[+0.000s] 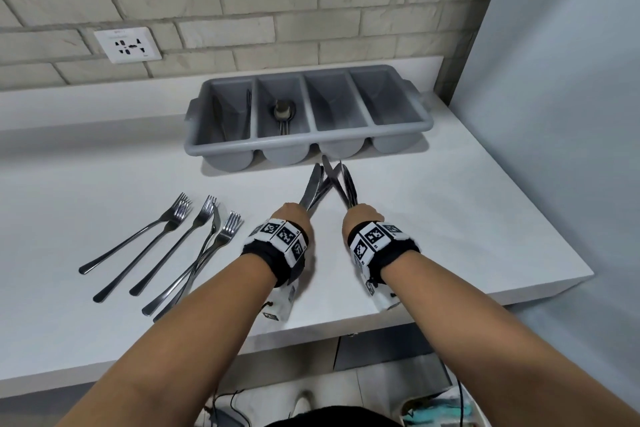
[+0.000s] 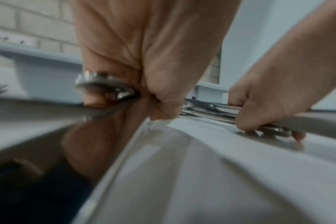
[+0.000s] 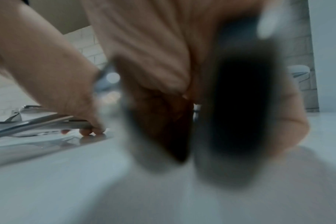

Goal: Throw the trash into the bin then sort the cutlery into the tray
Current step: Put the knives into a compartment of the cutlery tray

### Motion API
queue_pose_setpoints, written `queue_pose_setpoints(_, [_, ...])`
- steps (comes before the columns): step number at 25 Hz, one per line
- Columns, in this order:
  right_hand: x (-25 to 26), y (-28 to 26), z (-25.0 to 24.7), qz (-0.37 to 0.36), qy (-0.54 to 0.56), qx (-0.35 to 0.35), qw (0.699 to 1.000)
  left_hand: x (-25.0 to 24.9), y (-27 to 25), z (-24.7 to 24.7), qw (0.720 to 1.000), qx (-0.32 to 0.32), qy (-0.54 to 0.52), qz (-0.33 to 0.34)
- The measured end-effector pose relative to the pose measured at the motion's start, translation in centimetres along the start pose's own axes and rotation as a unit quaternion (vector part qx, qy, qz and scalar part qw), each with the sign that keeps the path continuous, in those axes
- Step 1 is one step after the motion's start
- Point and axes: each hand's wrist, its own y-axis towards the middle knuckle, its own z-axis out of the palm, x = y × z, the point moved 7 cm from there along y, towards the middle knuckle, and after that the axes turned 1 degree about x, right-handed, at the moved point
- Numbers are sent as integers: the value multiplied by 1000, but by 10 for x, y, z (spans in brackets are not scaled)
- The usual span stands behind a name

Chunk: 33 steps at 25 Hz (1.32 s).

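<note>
Two bunches of table knives cross at their tips just in front of the grey cutlery tray. The left hand clamps its fingers round the left knives; the right hand grips the right knives. Spoons lie in the tray's second compartment from the left. Forks lie on the white desk, left of the hands.
</note>
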Motion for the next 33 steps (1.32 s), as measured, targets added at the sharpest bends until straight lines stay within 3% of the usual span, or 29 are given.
queue_pose_setpoints(5, [-6,-1,-11,-9,78,16,997,18,3,-8,999,8,-52,-6])
queue_pose_setpoints(9, [-13,-1,-12,-19,70,15,997,22,5,-2,994,35,-102,11])
queue_pose_setpoints(16, [-23,-7,-9,-26,80,94,992,19,-9,0,980,36,-195,24])
queue_pose_setpoints(18, [-27,-9,-6,-20,157,110,981,19,-16,2,974,31,-221,28])
queue_pose_setpoints(22, [-40,-15,-5,-49,271,65,959,16,-38,11,959,26,-280,38])
queue_pose_setpoints(26, [-44,-37,-2,-101,324,39,940,1,-56,20,952,45,-287,94])
queue_pose_setpoints(28, [-43,-45,-8,-115,345,17,931,-7,-60,18,934,55,-337,108])
queue_pose_setpoints(33, [-38,-46,-61,-119,420,-48,899,-30,-54,-24,853,86,-508,80])
